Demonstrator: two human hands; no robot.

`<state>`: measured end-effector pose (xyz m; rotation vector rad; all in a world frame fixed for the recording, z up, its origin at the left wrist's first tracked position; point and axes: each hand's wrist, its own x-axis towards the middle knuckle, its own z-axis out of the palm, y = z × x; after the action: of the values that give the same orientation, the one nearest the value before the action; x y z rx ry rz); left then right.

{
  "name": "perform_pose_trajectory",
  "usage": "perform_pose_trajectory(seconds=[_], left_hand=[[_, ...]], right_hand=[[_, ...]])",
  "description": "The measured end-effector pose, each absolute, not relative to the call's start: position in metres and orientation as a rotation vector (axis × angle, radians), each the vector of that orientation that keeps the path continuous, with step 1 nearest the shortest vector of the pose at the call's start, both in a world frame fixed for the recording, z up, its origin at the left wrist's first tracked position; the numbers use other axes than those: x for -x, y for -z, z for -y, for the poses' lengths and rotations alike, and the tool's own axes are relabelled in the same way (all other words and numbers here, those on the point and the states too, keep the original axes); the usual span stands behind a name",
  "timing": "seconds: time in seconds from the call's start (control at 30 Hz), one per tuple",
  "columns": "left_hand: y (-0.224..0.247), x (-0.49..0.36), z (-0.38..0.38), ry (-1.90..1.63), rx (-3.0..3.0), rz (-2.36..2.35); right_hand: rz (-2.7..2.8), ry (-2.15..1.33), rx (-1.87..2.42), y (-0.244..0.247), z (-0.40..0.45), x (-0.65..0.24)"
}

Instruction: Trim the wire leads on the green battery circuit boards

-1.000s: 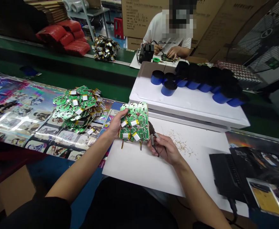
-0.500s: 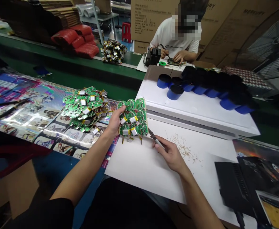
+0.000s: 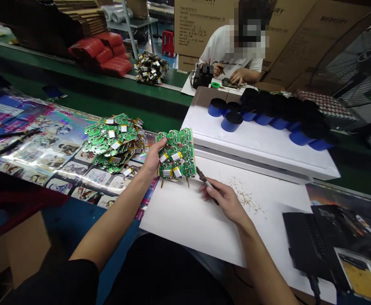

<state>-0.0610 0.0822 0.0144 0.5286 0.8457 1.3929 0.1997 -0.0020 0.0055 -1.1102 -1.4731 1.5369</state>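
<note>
My left hand (image 3: 153,157) grips the left edge of a green circuit board panel (image 3: 188,149), thumb on its face. Small silver battery cells (image 3: 176,156) with yellow tape lie across the panel, and short wires hang from its lower edge. In my right hand (image 3: 225,197) is a pair of cutters (image 3: 204,181) with dark jaws and a grey handle. The jaws point at the panel's lower right corner; whether they touch it I cannot tell. Motion slightly blurs some right-hand fingers. To the left of the panel rises a pile of similar boards (image 3: 114,142) with cells attached.
Small tan clippings (image 3: 244,195) are scattered on the white work surface (image 3: 185,224). Blue-and-black cylinders (image 3: 231,123) stand on the white box behind. A black device (image 3: 303,237) lies at right, black tweezers (image 3: 10,142) at left. Across the bench a person (image 3: 226,46) handles boards.
The panel and the pile have shifted only slightly in view. My right hand's fingers have moved a little around the cutters, which remain by the panel's lower right corner.
</note>
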Motion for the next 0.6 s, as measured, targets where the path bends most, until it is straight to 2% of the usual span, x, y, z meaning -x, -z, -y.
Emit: perform_pose_trajectory(seconds=[0.17, 0.4, 0.6], left_hand=[[-0.009, 0.065, -0.086, -1.441, -0.534, -0.900], [-0.001, 0.063, -0.085, -1.425, -0.567, -0.923], [0.000, 0.064, -0.086, -1.412, -0.532, -0.922]], right_hand=[[1.251, -1.664, 1.157, -0.005, 0.002, -0.195], [1.181, -1.627, 1.315, -0.005, 0.002, -0.198], [1.125, -1.768, 1.216, -0.003, 0.003, -0.199]])
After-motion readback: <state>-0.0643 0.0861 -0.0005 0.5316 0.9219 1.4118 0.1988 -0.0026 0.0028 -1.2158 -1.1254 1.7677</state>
